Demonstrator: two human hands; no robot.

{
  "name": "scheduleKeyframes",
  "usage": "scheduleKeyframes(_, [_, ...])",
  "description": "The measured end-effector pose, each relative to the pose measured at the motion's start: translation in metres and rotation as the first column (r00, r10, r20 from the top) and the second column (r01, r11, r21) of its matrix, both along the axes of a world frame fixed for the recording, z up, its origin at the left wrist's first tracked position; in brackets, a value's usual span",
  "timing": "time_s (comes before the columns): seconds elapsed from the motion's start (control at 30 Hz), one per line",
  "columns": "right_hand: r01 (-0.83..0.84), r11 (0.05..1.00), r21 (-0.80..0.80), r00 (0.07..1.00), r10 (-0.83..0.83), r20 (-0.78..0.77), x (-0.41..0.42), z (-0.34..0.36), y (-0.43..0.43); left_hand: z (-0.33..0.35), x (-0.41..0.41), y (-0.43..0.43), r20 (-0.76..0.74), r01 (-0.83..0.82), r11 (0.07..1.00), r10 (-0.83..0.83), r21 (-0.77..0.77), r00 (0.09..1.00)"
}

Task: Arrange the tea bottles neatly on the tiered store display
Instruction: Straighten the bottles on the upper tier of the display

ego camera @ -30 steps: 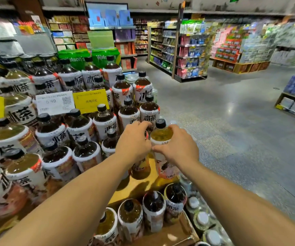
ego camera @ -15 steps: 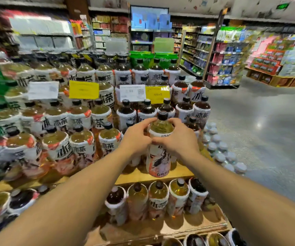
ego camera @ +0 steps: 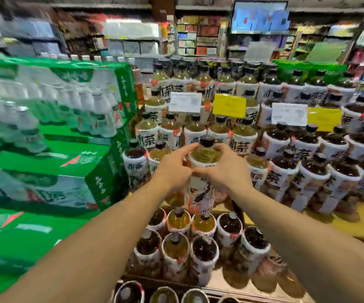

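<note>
Two hands clamped on one bottle.
Left hand and right hand grip the upright pale-tea bottle from both sides at the front edge of the middle shelf; more rows stand behind it, green cases to the left.

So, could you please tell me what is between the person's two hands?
A pale tea bottle is between the left hand and the right hand; both grip its upper part, as the head view shows.
</note>
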State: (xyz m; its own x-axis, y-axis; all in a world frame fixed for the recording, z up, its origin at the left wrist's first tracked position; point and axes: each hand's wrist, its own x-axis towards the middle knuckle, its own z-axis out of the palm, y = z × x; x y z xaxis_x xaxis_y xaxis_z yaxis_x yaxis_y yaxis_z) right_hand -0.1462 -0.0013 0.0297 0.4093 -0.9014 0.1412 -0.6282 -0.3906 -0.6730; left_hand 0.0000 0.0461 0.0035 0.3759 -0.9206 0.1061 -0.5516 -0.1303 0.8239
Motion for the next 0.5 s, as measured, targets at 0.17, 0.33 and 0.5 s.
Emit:
scheduleKeyframes(0.17, [-0.067, 0.998, 0.009, 0.998, 0.067, -0.022, 0.074, -0.013, 0.017, -0.013, 0.069, 0.031, -0.042, -0.058, 0.998, 0.058, 0.009, 0.997])
scheduleKeyframes(0.33, [-0.095, 0.995, 0.027, 0.994, 0.097, -0.054, 0.124, -0.026, 0.023, -0.019, 0.118, 0.044, -0.014, -0.114, 0.993, 0.115, 0.014, 0.993])
scheduleKeyframes(0.5, [-0.088, 0.995, 0.04, 0.995, 0.09, -0.052, 0.148, -0.032, 0.018, -0.02, 0.156, 0.021, 0.297, -0.41, 0.912, 0.396, -0.014, 0.869])
